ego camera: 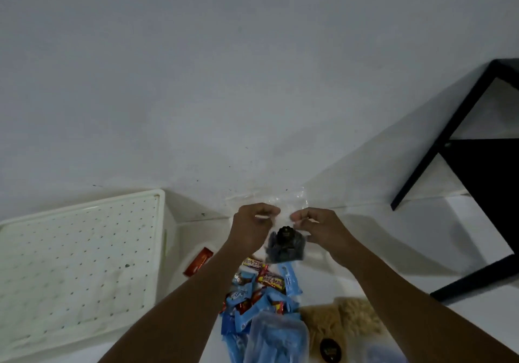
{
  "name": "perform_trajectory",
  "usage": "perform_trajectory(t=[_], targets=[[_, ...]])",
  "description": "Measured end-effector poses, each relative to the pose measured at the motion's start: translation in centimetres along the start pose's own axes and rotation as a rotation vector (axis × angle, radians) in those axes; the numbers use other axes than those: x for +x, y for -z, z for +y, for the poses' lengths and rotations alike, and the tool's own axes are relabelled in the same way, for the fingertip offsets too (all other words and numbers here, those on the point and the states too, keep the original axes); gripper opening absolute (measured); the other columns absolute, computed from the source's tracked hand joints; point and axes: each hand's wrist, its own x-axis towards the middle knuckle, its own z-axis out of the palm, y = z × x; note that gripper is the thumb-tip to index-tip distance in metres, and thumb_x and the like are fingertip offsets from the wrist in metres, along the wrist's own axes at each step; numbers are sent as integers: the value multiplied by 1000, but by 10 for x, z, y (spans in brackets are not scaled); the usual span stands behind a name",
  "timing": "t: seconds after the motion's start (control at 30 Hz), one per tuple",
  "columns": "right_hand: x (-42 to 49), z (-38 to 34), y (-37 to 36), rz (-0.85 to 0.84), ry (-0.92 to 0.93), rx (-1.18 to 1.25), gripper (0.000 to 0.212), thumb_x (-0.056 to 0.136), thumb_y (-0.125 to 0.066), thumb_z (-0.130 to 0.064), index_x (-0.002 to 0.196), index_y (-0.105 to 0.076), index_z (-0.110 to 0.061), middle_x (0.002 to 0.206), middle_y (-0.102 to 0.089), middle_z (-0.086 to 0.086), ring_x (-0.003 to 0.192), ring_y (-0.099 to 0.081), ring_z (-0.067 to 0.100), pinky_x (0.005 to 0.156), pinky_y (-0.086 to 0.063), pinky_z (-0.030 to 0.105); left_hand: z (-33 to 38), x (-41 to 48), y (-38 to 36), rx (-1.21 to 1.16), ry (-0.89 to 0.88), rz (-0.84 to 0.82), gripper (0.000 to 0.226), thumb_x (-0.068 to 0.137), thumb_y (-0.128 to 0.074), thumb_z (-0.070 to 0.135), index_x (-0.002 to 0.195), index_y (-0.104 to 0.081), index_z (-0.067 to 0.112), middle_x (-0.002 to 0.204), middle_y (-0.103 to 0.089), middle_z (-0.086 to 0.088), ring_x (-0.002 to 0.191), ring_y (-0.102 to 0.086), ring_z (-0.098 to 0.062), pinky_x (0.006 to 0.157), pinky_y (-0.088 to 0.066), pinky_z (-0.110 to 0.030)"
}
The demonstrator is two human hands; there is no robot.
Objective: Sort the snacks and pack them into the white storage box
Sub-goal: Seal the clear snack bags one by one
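A pale wall (224,67) fills the upper frame, met below by a white floor (379,236). At the right, a black metal frame (438,149) is seen standing against the wall. At the lower left, a white perforated lid (78,272) is shown lying on the white storage box (168,253), whose wall is visible at the lid's right edge; whether the lid is seated fully cannot be told. A red wrapper (198,261) is seen just beside the box wall. Low in the centre, a heap of blue snack packets (252,315) is piled on the floor, with red-and-yellow chocolate bars (271,279) mixed among them. To the heap's right, a clear bag of pale brown snacks (345,320) with a dark round label is laid. Above the heap, a clear plastic bag (285,246) holding dark pieces is held up near the wall. Its top edge is pinched by the left hand (252,226) and the right hand (317,227), both closed on the plastic, one at each side.
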Motion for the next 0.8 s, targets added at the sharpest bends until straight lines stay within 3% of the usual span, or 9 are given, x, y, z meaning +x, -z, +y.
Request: perform_trajectory(t=[0.1, 0.2, 0.3, 0.37, 0.43, 0.5, 0.6, 0.7, 0.8], targets=[[44, 8, 1, 5, 31, -61, 18, 90, -61, -5, 94, -75, -16, 101, -72, -2, 94, -65, 11, 79, -49, 19, -18, 29, -10, 118, 35, 34, 34, 84, -61, -8, 92, -76, 22, 101, -73, 4, 98, -70, -16, 88, -55, -22], [82, 26, 0, 7, -1, -74, 19, 89, -61, -4, 97, -73, -17, 105, -71, 2, 96, -64, 13, 73, -47, 14, -36, 49, -19, 245, 48, 87, 30, 85, -64, -1, 100, -73, 24, 117, -64, 1, 106, -62, -16, 94, -49, -21], [99, 43, 1, -18, -52, -61, 19, 86, -65, -10, 100, -73, -20, 114, -69, 5, 107, -63, 19, 83, -50, 24, -49, 51, -25, 342, 8, 114, 33, 82, -67, -2, 105, -73, 21, 127, -53, -3, 125, -47, -14, 100, -36, -12], [96, 49, 6, 19, -48, -94, 19, 84, -68, -12, 100, -74, -22, 117, -68, 2, 110, -61, 19, 90, -48, 27, -52, 45, -26, 341, -25, 97, 36, 80, -65, -6, 108, -72, 16, 124, -49, 4, 132, -39, -16, 104, -35, -16], [80, 51, 15, 92, -58, -135, 17, 85, -67, -13, 95, -73, -25, 114, -69, 0, 109, -61, 19, 91, -48, 30, -47, 33, -27, 374, -75, 90, 36, 78, -65, -7, 108, -71, 12, 116, -54, 6, 125, -46, -19, 103, -34, -13], [52, 52, 25, 130, -108, -173, 15, 87, -65, -12, 93, -71, -24, 105, -69, 1, 105, -63, 22, 91, -50, 36, -42, 18, -29, 351, -74, 71, 30, 78, -68, -4, 103, -73, 11, 105, -60, -2, 106, -56, -19, 93, -41, -13], [-8, 55, 38, 72, -160, -201, 13, 89, -61, -11, 95, -69, -20, 96, -69, 5, 92, -66, 21, 77, -54, 32, -31, -19, -40, 235, 67, -194, 22, 83, -69, 1, 102, -73, 10, 95, -67, -4, 91, -63, -16, 75, -49, -11], [-69, 77, 43, -12, -198, -341, 11, 85, -65, -11, 92, -72, -15, 91, -73, 9, 73, -68, 17, 59, -52, 23, -28, -62, -60, 348, 111, -509, 18, 83, -70, 9, 101, -73, 13, 94, -72, -9, 81, -66, -15, 65, -50, -13], [-121, 104, 39, -44, -248, -442, 5, 76, -67, -14, 76, -72, -14, 82, -73, 8, 68, -68, 20, 67, -60, 36, -29, -102, -78, 475, 116, -658, 20, 81, -72, 16, 102, -72, 14, 96, -74, -11, 79, -68, -15, 65, -48, -14]])
